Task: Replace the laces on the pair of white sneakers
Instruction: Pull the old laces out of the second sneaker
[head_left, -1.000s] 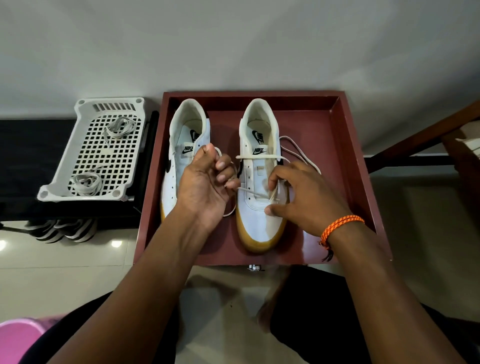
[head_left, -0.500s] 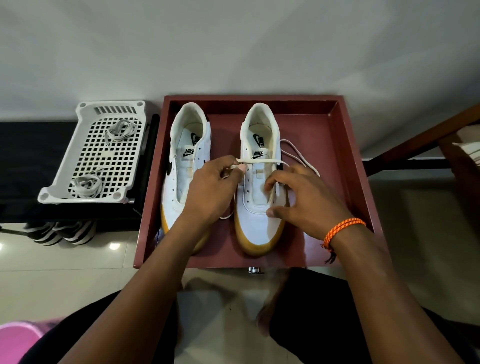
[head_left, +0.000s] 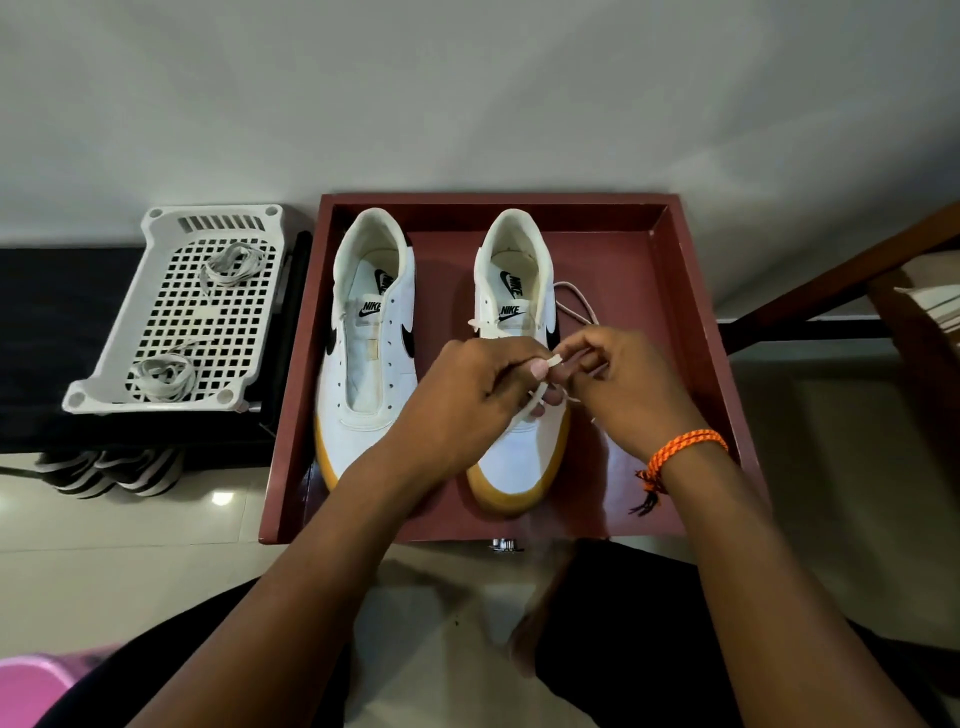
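Two white sneakers with tan soles stand side by side in a dark red tray (head_left: 691, 322). The left sneaker (head_left: 371, 353) has no lace in it. The right sneaker (head_left: 519, 452) carries a cream lace (head_left: 574, 301) that crosses its upper eyelets and loops out to the right. My left hand (head_left: 467, 400) and my right hand (head_left: 634, 384) meet above the right sneaker's middle. Each pinches a stretch of that lace between thumb and fingers. The hands hide the lower eyelets.
A white perforated plastic basket (head_left: 156, 291) sits on a black shelf left of the tray and holds two coiled laces (head_left: 161, 376). Black-and-white sandals (head_left: 109, 467) lie under the shelf. A wooden frame (head_left: 831, 280) stands at right. A pink object (head_left: 26, 686) shows at bottom left.
My left hand moved right, from the gap between the sneakers to above the right sneaker, and met my right hand. My right hand lifted off the toe area and now pinches the lace.
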